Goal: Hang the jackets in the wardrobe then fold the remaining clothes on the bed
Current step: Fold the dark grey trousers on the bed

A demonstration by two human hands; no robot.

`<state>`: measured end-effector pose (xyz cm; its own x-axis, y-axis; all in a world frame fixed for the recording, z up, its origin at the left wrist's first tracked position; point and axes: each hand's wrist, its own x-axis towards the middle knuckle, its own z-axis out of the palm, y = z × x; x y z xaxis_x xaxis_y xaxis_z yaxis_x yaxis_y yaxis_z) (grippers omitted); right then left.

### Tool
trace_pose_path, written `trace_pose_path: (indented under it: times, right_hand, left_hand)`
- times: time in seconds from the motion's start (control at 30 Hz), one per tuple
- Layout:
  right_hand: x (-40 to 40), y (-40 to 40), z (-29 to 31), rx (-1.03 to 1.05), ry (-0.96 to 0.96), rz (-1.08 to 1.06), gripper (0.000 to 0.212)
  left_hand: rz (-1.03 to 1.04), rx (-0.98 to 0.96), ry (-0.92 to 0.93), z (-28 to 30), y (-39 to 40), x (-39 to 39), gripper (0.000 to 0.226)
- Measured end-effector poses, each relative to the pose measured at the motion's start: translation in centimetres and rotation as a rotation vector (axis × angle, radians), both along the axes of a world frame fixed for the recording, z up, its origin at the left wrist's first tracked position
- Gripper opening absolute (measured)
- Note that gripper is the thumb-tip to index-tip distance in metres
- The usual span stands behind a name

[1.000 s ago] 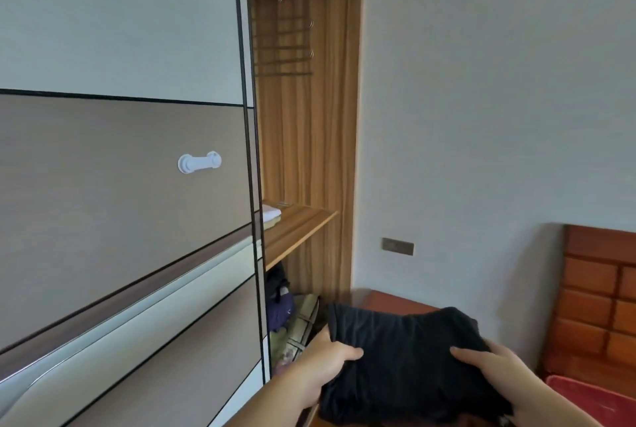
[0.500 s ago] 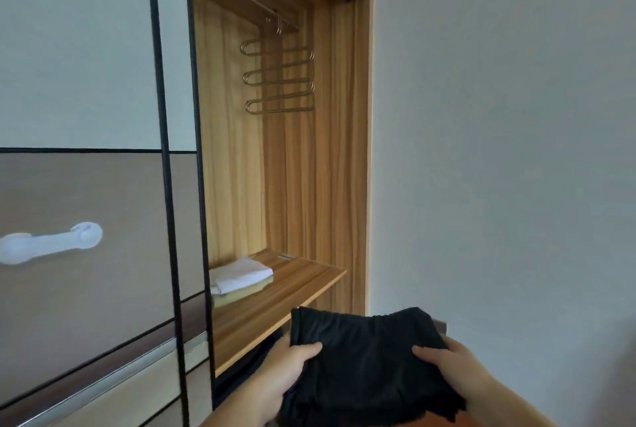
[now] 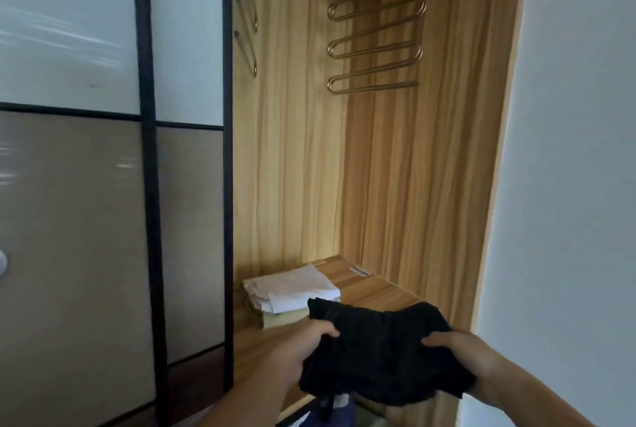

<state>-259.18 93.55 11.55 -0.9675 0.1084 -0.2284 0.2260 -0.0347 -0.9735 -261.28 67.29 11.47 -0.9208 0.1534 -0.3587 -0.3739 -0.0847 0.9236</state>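
We have carried the folded black garment (image 3: pixel 382 354), gripped in both hands (image 3: pixel 385 354), up to the shelf (image 3: pixel 375 289) ahead, ready to set beside the stack (image 3: pixel 292 292).

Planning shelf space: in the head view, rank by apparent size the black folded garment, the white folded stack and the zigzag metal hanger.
1. Black folded garment, though it is nearest the camera, which inflates it.
2. and 3. Zigzag metal hanger and white folded stack look alike; the hanger hangs farther back, so no ranking.
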Motion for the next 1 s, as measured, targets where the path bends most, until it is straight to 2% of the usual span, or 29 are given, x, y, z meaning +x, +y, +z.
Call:
trace_pose_path:
  times: [0.07, 0.2, 0.37, 0.4, 0.47, 0.6, 0.67, 0.7, 0.83, 0.9, 1.0]
  right_hand:
    - [-4.0, 0.1, -0.7, 0.029, -0.057, 0.043, 0.039]
    - [-12.4, -0.9, -1.3, 0.051, -0.066, 0.074, 0.035]
    - [-22.6, -4.0, -1.3, 0.019, 0.014, 0.243, 0.038]
    - [-24.8, -4.6, -1.3, 0.024, 0.032, 0.271, 0.038]
    - [-29.0, -6.0, -1.3, 0.022, 0.069, 0.325, 0.034]
    - [-37.1, -8.3, -1.4, -0.094, 0.088, 0.367, 0.030]
    - [-40.1, -9.1, -2.3, -0.151, 0.095, 0.396, 0.031]
    - [-41.4, -9.6, -3.5, -0.145, 0.078, 0.408, 0.032]
    - [-42.8, -11.2, -10.6, 0.118, -0.106, 0.405, 0.040]
    - [-42.8, -11.3, -12.7, 0.212, -0.108, 0.391, 0.046]
    - [-43.2, -10.8, -12.9, 0.193, -0.094, 0.360, 0.050]
  left_hand:
    - [-0.007, -0.018, -0.025, -0.4, -0.4, -2.1, 0.004]
    - [0.048, 0.005, 0.020, -0.7, -1.2, -7.3, 0.020]
    - [0.325, -0.101, 0.056, -0.5, -3.0, -14.4, 0.034]
    - [0.388, -0.111, 0.070, -0.6, -3.4, -15.9, 0.041]
    - [0.494, -0.076, 0.040, -1.0, -4.2, -18.9, 0.068]
    - [0.587, 0.075, 0.032, -1.2, -5.8, -24.1, 0.049]
    - [0.622, 0.127, 0.059, -2.2, -7.1, -26.1, 0.053]
    - [0.628, 0.098, 0.075, -3.2, -7.5, -27.0, 0.058]
    - [0.638, -0.367, 0.054, -8.6, -7.5, -28.6, 0.070]
    - [0.678, -0.416, 0.078, -10.6, -7.4, -28.9, 0.069]
    - [0.727, -0.436, 0.141, -10.7, -7.4, -28.9, 0.065]
